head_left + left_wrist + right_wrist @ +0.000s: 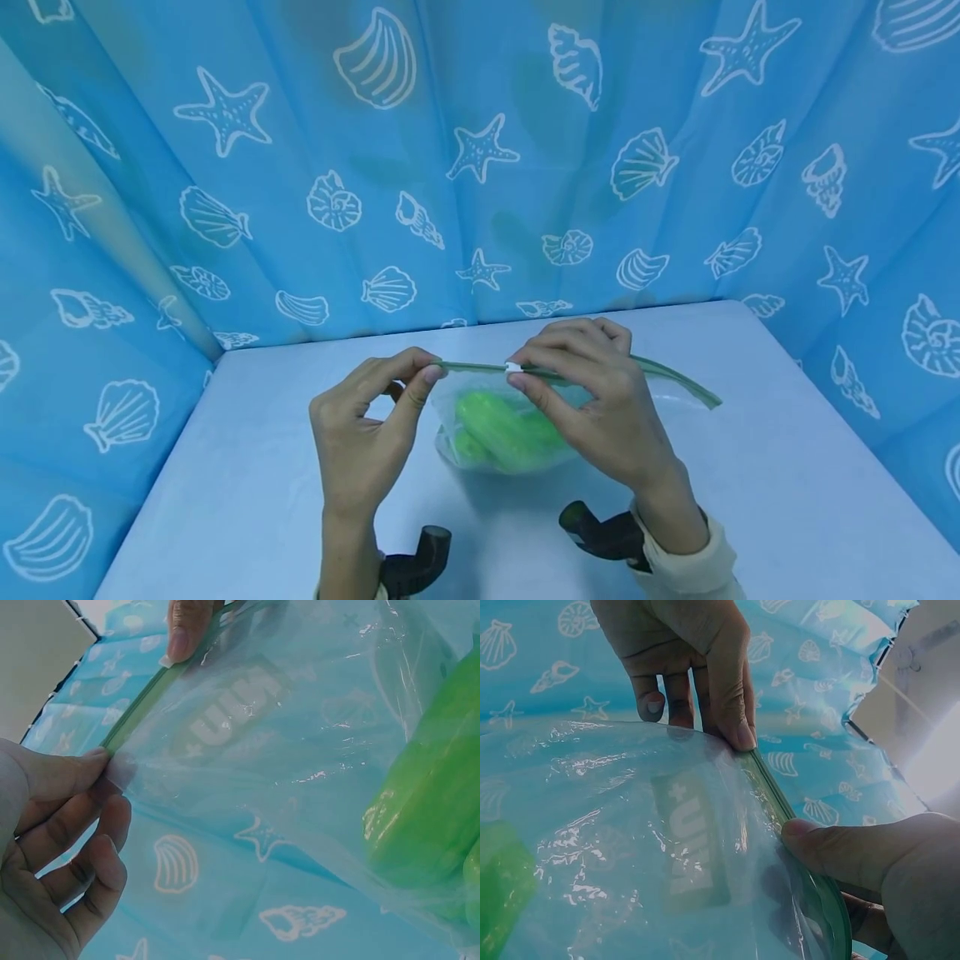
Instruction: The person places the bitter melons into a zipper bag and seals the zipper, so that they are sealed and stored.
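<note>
while both hands hold it up just above the table (787, 467), the clear zip bag (495, 417) hangs w/ its green zip strip (675, 379) along the top edge. left hand (360, 442) pinches the strip's left end btwn thumb and forefinger, other fingers loosely curled; the left wrist view shows the thumb pressed on the corner of the bag's green edge. right hand (600, 408) grips the strip nr its middle, thumb and fingers closed around a small white slider (513, 367). right of that hand the strip runs on, sagging down to the right. inside the bag, at the bottom, sit bright green plastic-looking objects (502, 429), what exactly can't tell. bag's lower part is close over the tabletop; whether it touches, can't tell. wrist views show faint printed lettering on the film (694, 847), seen through it and not readable. blue curtain w/ white shells and starfish (480, 150) rings the table on 3 sides. dark wrist-cam mounts (600, 533) show at both forearms.
</note>
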